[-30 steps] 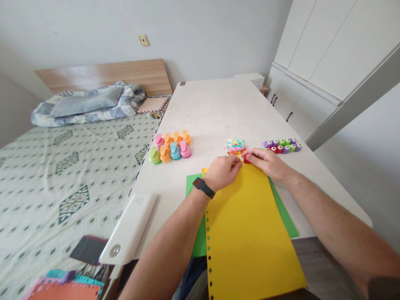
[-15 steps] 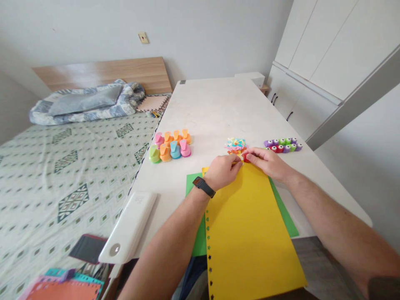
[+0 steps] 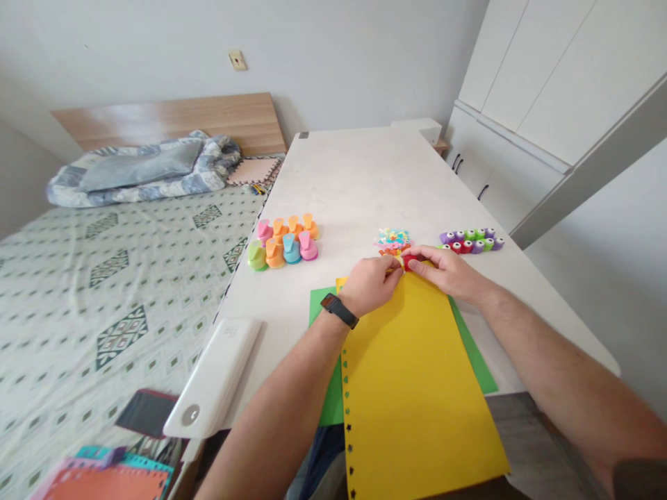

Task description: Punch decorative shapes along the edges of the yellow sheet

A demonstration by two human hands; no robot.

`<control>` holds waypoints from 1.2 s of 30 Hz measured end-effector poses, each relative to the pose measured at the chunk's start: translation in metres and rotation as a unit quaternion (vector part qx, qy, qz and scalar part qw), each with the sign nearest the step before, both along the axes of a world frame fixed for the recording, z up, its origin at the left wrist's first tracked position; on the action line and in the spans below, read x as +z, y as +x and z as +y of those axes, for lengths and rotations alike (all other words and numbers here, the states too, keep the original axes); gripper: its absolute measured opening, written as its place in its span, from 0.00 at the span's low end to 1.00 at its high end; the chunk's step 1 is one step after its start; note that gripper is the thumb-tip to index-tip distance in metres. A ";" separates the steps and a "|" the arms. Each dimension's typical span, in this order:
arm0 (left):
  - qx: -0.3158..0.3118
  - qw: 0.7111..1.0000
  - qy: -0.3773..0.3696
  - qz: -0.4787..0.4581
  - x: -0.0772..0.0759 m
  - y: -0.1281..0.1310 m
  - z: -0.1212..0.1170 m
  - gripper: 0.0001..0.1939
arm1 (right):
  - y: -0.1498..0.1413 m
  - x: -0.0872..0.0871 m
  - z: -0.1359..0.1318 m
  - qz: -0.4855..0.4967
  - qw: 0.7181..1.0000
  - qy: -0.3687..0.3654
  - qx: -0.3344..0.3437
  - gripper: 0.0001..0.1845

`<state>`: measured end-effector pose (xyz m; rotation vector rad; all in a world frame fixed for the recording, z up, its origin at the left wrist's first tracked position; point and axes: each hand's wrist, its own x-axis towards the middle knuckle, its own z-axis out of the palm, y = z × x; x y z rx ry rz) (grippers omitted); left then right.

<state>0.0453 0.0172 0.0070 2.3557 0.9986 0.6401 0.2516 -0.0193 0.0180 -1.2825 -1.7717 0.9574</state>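
Observation:
A yellow sheet of paper [image 3: 417, 382], with small shapes punched along its left edge, lies partly over a green sheet [image 3: 482, 375] and hangs past the table's front edge. My left hand [image 3: 371, 286], a black band on its wrist, pinches the yellow sheet's far edge. Close beside it, my right hand [image 3: 451, 272] grips a small red craft punch [image 3: 409, 262] at that same edge. Fingers cover part of the punch, so its slot is hidden. Just beyond my fingertips lies a pile of tiny colourful paper cut-outs [image 3: 392, 238].
Several larger craft punches [image 3: 283, 244] stand in rows on the left of the white table [image 3: 359, 173]. Smaller punches [image 3: 472, 242] are lined up at the right. A white power bank [image 3: 216, 375] lies front left, near punched sheets [image 3: 109, 479] on the bed.
Both hands stay at the yellow sheet's far edge. My right fingers have shifted slightly around the red punch, showing more of it. The camera view has moved a little.

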 end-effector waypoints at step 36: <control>-0.005 1.000 0.016 -0.006 -0.002 0.000 0.000 0.10 | 0.005 0.002 -0.003 0.026 0.998 -0.061 0.012 0.18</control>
